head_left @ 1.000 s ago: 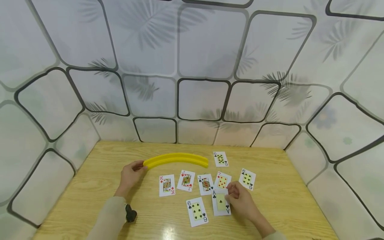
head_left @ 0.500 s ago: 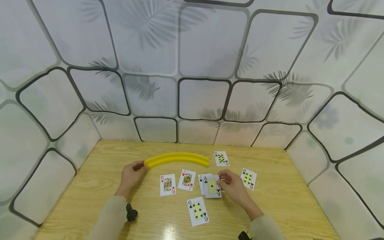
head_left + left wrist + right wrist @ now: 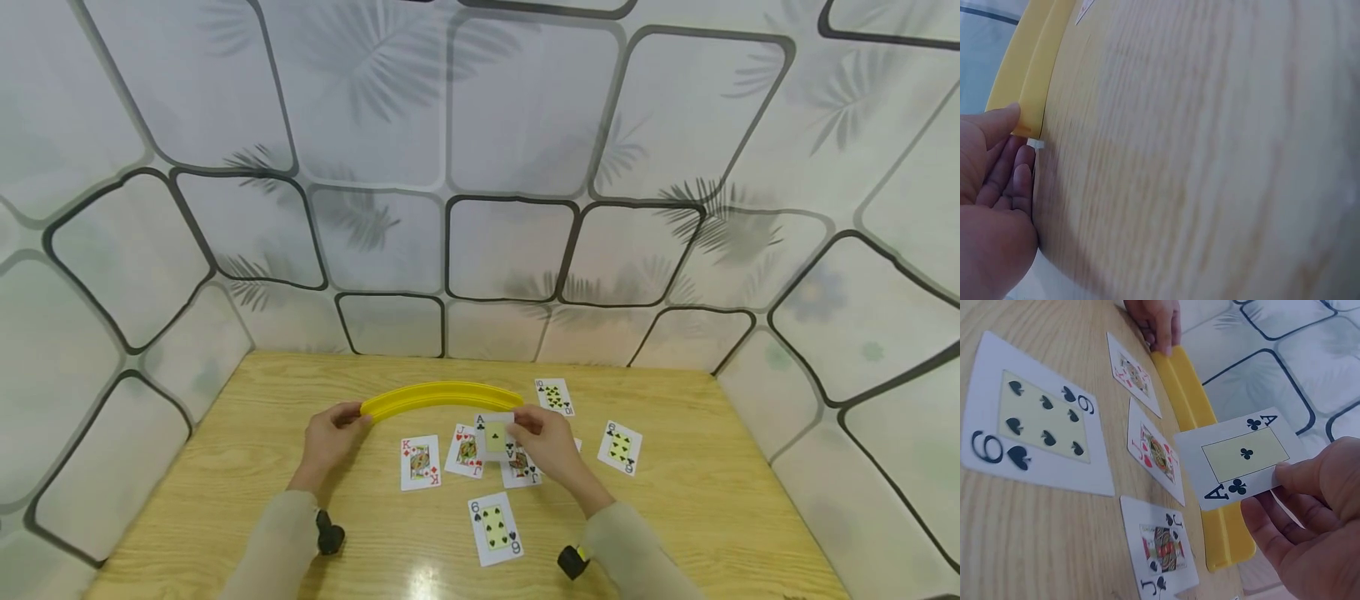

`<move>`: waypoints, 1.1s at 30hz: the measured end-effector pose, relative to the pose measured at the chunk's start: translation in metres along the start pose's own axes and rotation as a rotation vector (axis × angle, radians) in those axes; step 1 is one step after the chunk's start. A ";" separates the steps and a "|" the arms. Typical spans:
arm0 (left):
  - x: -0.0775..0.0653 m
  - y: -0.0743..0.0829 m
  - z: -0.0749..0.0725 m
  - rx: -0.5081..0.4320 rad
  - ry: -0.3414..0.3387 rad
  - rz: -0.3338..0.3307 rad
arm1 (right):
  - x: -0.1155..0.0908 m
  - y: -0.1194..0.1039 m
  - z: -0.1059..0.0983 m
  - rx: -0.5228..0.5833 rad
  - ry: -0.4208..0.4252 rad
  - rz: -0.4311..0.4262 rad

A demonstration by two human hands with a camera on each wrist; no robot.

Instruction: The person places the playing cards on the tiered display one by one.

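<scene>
My right hand (image 3: 549,439) pinches the ace of clubs (image 3: 491,437) at one edge, between thumb and fingers. The card is raised above the table, near the right part of a curved yellow playing-card holder (image 3: 442,392). From the right wrist view, the ace (image 3: 1247,454) covers part of the holder (image 3: 1227,537) behind it. My left hand (image 3: 330,442) grips the holder's left end, with its thumb (image 3: 1004,120) on the yellow face and fingers beneath the end. Below the ace lie the jack of hearts (image 3: 459,462) and the jack of spades (image 3: 521,477), both partly covered.
Face up on the wooden table (image 3: 262,400) are the king of diamonds (image 3: 420,462), six of spades (image 3: 495,529), ten of clubs (image 3: 553,397) and six of clubs (image 3: 620,448). Another card is mostly hidden by the right hand. A patterned wall (image 3: 390,325) stands behind.
My right hand has lifted the ace of clubs from over the seven of diamonds and carried it left and away from me, toward the holder. My left hand stays at the holder's left end.
</scene>
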State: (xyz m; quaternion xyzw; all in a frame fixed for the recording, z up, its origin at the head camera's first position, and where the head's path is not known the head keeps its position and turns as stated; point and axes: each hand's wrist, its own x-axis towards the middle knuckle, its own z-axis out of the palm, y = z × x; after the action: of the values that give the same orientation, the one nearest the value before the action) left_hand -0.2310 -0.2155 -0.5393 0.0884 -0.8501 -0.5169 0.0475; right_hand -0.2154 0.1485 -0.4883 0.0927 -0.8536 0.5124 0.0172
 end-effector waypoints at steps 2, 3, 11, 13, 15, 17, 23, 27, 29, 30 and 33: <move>0.000 -0.001 0.000 -0.011 -0.014 -0.013 | 0.004 -0.004 0.004 0.003 -0.005 0.000; 0.000 -0.001 0.000 -0.018 -0.019 -0.018 | 0.006 -0.005 0.005 0.008 -0.008 0.001; -0.001 -0.002 -0.001 -0.034 -0.024 -0.030 | 0.020 -0.013 0.020 0.013 -0.003 -0.035; 0.000 -0.003 -0.001 -0.026 -0.023 -0.028 | 0.023 -0.014 0.024 0.004 -0.004 -0.044; 0.000 -0.003 -0.002 -0.021 -0.022 -0.026 | 0.026 -0.016 0.028 0.002 -0.011 -0.046; 0.001 -0.003 -0.002 -0.022 -0.020 -0.027 | 0.030 -0.018 0.032 0.003 -0.018 -0.051; 0.002 -0.004 -0.001 -0.020 -0.011 -0.017 | 0.039 -0.027 0.043 0.005 -0.029 -0.066; 0.003 -0.005 0.001 -0.025 -0.009 -0.016 | 0.043 -0.034 0.051 -0.002 -0.043 -0.070; 0.003 -0.005 0.002 -0.028 -0.008 -0.023 | 0.046 -0.038 0.055 -0.005 -0.056 -0.073; 0.003 -0.005 0.001 -0.028 -0.007 -0.025 | 0.047 -0.040 0.057 -0.005 -0.063 -0.069; 0.002 -0.004 0.001 -0.034 -0.009 -0.040 | 0.051 -0.044 0.064 -0.004 -0.082 -0.077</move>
State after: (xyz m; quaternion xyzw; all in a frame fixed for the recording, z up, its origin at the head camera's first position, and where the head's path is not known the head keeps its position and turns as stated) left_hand -0.2324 -0.2167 -0.5438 0.1025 -0.8396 -0.5324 0.0349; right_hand -0.2534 0.0649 -0.4736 0.1464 -0.8503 0.5054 0.0024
